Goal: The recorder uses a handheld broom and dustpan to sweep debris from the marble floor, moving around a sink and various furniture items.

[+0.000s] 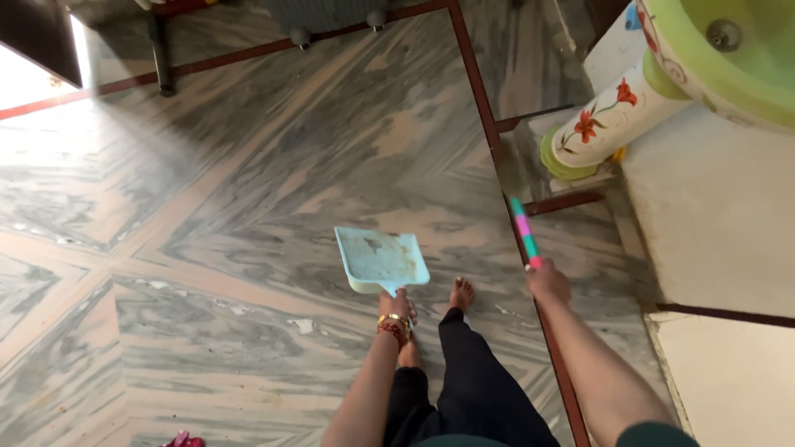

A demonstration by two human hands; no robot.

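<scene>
One pale turquoise plastic dustpan (383,260) sits at the centre of the frame, held out flat above the grey-and-tan veined marble floor (248,165), its open tray facing up and showing brownish smudges of dirt inside. One left hand (399,303) grips the dustpan's short handle at the near edge, fingers closed around it; the left forearm rises from the bottom centre of the frame, with gold and red bangles (393,325) at the wrist. One right hand (547,281) at centre right is closed around the end of one slim stick handle striped green and pink (523,233), which slants up and to the left from the fist; the right arm stretches in from the lower right corner, with a dark green sleeve edge at the very bottom. One bare foot (461,293) shows just below the dustpan, between the two hands, with a black trouser leg (472,372) running down to the bottom edge. In the upper right stands one green ceramic wash basin (729,58) on one white pedestal painted with red flowers and green trim (600,120). Dark red border strips (480,99) run across the floor. At the bottom left edge lies one small pink-red object (184,440), too cropped to identify
</scene>
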